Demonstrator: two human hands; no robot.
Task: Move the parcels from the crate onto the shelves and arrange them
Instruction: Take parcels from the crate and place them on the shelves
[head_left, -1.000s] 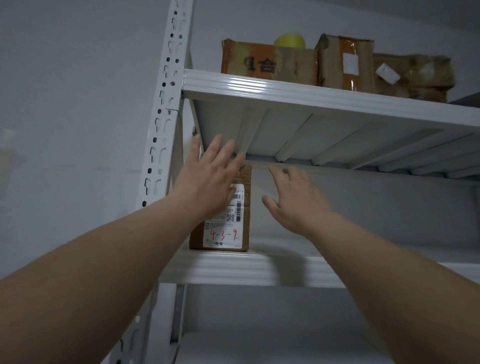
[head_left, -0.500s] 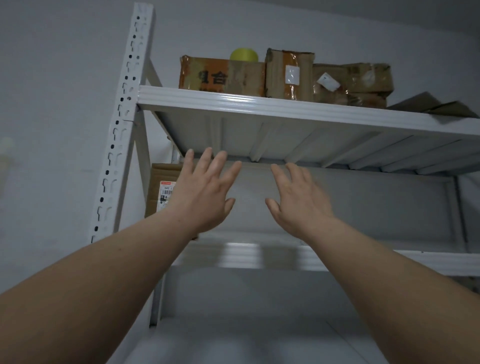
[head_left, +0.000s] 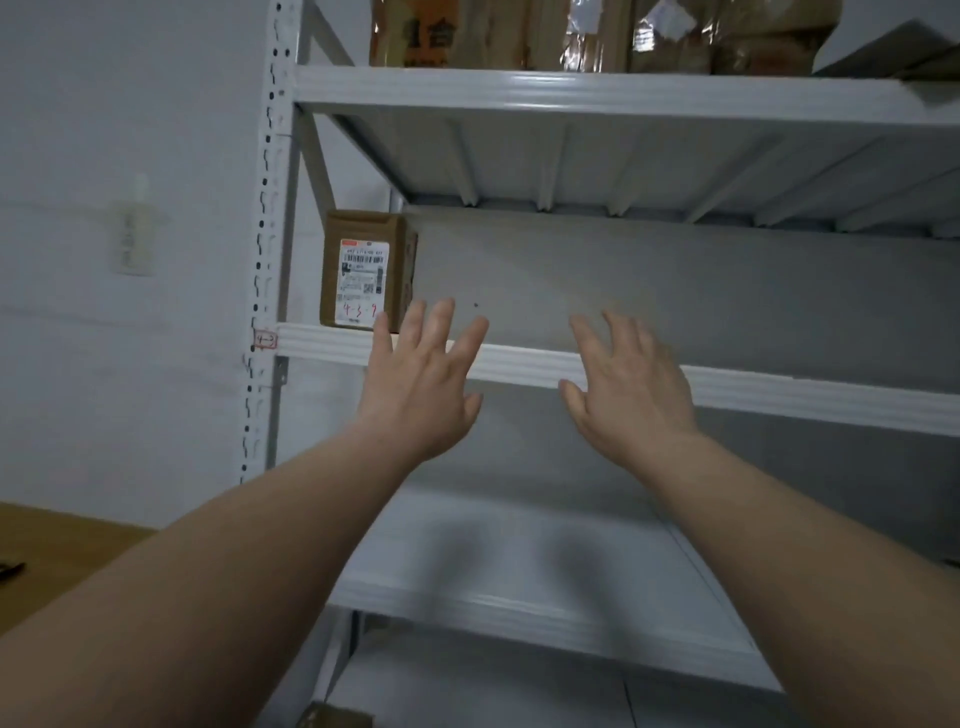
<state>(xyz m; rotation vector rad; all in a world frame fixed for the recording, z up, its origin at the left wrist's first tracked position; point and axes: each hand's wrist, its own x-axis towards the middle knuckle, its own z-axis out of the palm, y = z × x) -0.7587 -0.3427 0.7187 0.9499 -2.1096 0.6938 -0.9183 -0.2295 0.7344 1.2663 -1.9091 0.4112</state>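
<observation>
Both hands are raised in front of the shelves with their backs to the camera. The left hand (head_left: 421, 379) is open, fingers spread wide, and holds nothing. The right hand (head_left: 628, 384) is also open and holds nothing, its fingers spread a little less. The two hands are apart, level with each other, across the white front edge of the middle shelf (head_left: 779, 395).

A brown box (head_left: 363, 270) with a white label stands upright on that shelf, just above and left of the left hand. The outermost finger of that hand overlaps the box's lower corner, and I cannot tell whether it touches.

Well above both hands, several brown parcels (head_left: 571, 36) sit in a row on the top shelf (head_left: 571, 91). Below the hands lies a lower shelf (head_left: 519, 571). Left of the left hand runs the punched upright post (head_left: 270, 208), which carries a small tag (head_left: 266, 340).
</observation>
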